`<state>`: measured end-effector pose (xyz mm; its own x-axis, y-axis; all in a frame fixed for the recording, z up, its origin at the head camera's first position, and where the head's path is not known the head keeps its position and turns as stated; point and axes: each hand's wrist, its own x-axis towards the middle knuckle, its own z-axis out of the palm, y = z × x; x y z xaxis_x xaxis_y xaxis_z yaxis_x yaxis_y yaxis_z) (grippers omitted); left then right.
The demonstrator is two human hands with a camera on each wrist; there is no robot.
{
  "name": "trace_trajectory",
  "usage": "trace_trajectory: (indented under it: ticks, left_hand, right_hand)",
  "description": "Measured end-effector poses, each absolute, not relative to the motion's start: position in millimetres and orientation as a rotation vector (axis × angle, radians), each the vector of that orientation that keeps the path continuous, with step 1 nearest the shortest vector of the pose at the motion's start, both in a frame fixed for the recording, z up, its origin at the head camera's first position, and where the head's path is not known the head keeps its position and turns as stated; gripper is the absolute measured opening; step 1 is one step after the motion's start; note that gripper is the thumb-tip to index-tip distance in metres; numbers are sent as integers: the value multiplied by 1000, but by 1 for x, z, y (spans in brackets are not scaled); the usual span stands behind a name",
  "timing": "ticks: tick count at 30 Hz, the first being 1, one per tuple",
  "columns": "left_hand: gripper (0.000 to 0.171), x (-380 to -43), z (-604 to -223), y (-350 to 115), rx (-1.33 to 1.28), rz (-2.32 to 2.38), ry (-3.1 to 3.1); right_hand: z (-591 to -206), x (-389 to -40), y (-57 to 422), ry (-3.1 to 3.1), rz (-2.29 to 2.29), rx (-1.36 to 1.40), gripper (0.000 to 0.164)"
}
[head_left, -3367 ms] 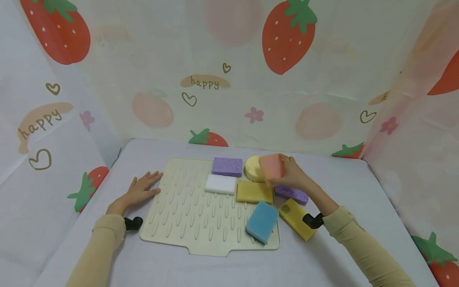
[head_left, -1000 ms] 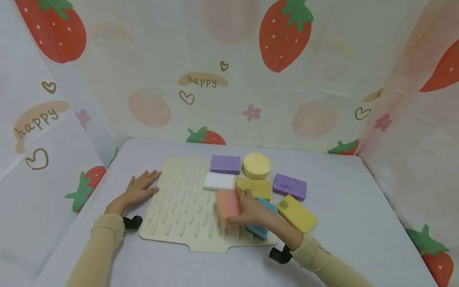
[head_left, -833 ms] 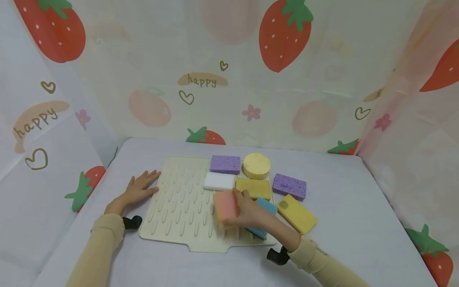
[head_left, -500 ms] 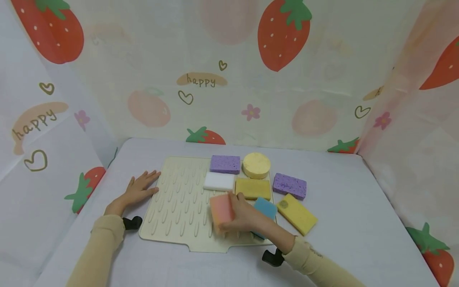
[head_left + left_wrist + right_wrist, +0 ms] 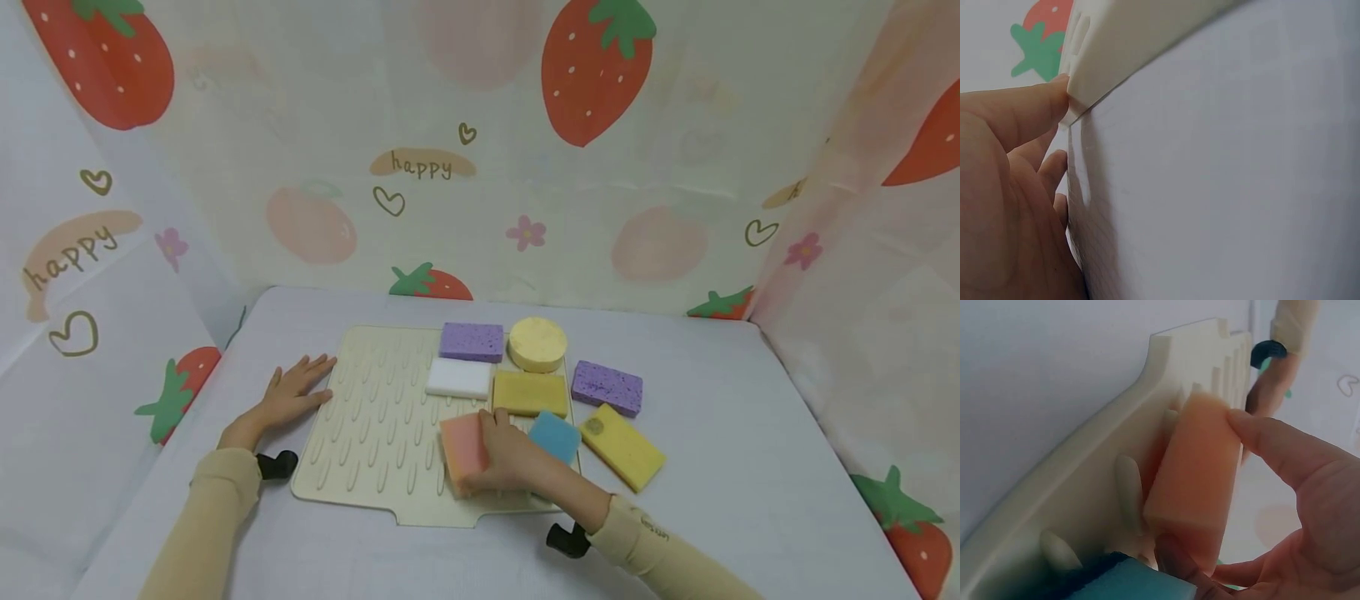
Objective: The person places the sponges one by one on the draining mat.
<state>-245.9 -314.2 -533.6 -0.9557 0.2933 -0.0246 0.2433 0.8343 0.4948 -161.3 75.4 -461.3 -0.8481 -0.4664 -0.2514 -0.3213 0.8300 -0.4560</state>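
The cream mat (image 5: 363,442) turns its tab toward the near side of the tabletop (image 5: 750,467); the right hand (image 5: 506,457), fingers clamped on the pink sponge (image 5: 461,446), holds it at the mat's near half (contact underneath is hard to tell), ridges running from there to the left rim; the blue sponge (image 5: 557,435) sits just beside, with a yellow sponge (image 5: 622,447) off the mat toward the tabletop's right edge; the left hand (image 5: 288,398), fingers spread, touches the mat's left rim; four more sponges (image 5: 471,342) crowd toward the tabletop's far edge.
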Motion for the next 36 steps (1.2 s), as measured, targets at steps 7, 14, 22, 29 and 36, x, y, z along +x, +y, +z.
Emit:
trace_trajectory:
  ticks: [7,14,22,29,36]
  left_hand:
    - [65,-244,-532,-312,428,779,2917]
    - [66,-245,-534,-313,423,775,2919]
    - [66,-245,-533,-313,413,765,2901]
    - [66,-244,-531,-313,405,785,2893]
    - [65,-246,-534,-314,411,774,2913]
  right_hand:
    - [-463,-164,76,2687,-482,-651,114]
    - [-462,-166,75,2669,-445,-715,115]
    - [-465,-171,77,2637,-519,-706,111]
    - [-463,-171,79,2627,-584,-647,109]
    - [-459,-170,81,2654,-591,-627,108]
